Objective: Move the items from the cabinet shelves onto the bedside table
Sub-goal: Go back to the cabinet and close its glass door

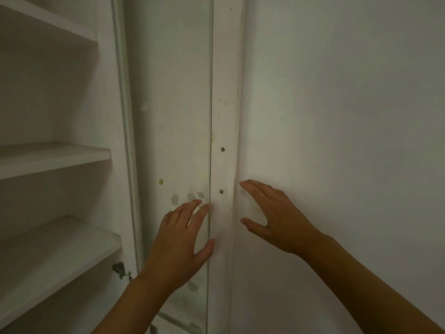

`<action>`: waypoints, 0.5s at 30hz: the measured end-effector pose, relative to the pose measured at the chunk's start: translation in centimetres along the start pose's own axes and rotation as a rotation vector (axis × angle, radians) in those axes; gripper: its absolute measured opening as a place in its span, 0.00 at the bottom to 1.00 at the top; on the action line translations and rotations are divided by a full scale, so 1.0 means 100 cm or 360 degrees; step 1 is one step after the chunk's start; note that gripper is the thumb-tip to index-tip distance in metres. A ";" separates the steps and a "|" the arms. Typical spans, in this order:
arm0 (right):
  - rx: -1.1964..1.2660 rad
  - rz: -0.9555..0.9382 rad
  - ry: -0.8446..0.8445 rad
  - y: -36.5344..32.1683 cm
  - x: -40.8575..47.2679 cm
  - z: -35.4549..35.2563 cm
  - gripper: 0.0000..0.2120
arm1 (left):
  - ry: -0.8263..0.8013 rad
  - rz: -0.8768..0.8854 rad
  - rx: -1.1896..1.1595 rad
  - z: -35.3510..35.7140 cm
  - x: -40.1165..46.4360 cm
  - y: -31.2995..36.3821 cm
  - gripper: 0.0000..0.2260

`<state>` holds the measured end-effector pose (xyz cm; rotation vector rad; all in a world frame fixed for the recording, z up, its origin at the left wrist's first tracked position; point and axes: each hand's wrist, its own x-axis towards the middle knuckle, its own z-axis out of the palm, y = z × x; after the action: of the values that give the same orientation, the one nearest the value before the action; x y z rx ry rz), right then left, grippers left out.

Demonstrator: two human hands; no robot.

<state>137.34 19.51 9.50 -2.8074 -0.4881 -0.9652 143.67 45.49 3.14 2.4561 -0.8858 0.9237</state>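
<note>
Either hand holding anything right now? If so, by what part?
Nothing is held. The left hand and the right hand are both open with fingers spread, raised in front of the white vertical strip beside the cabinet shelves, which show no items.

The cabinet shelves (55,157) stand at the left, stacked one above another. Right of them is a door panel (168,116), then a vertical strip (225,104), then the wall (337,116) at the right.

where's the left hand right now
In the head view the left hand is at lower centre, fingers spread, by the white vertical strip, right of the shelves.
</note>
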 end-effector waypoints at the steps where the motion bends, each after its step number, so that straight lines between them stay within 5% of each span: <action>1: 0.0005 -0.0042 0.0005 0.003 0.004 0.000 0.37 | 0.0005 -0.0021 0.0009 0.003 0.002 0.003 0.34; 15: 0.0186 -0.0470 0.0079 0.042 0.035 0.017 0.42 | 0.0068 -0.0289 0.0143 0.014 0.008 0.041 0.35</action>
<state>142.39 16.87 10.29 -2.6477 -0.9401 -1.0165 142.03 41.40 3.22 2.5318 -0.6071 0.9657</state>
